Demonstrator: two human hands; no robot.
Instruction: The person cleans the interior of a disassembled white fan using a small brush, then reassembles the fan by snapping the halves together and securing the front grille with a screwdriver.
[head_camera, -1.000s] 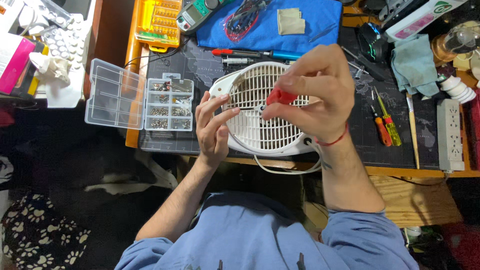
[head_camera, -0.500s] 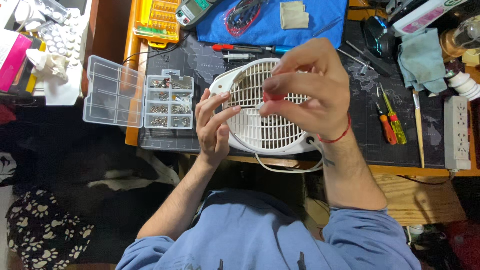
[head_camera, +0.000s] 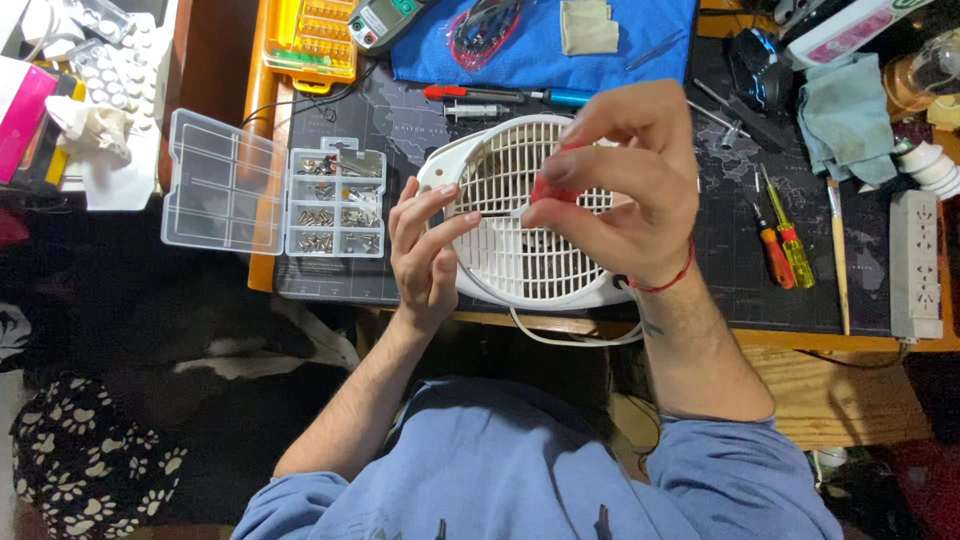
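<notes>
A white fan (head_camera: 520, 250) with a slatted grille lies flat on the dark desk mat at the near edge. My right hand (head_camera: 625, 190) hovers over the grille, its fingers closed on a small red-handled screwdriver (head_camera: 545, 190) whose thin shaft points left. My left hand (head_camera: 425, 255) rests at the fan's left rim, fingertips pinching the screwdriver's tip. A red string bracelet circles my right wrist.
An open clear organiser box (head_camera: 275, 195) with screws sits left of the fan. Behind lie a blue cloth (head_camera: 540, 45), a yellow bit case (head_camera: 310, 40), a multimeter (head_camera: 385, 20) and loose drivers. Two screwdrivers (head_camera: 785, 255), a brush and a white power strip (head_camera: 915, 265) lie right.
My right hand has shifted slightly right and turned the red screwdriver so that its shaft points left. My left fingers have closed in on its tip.
</notes>
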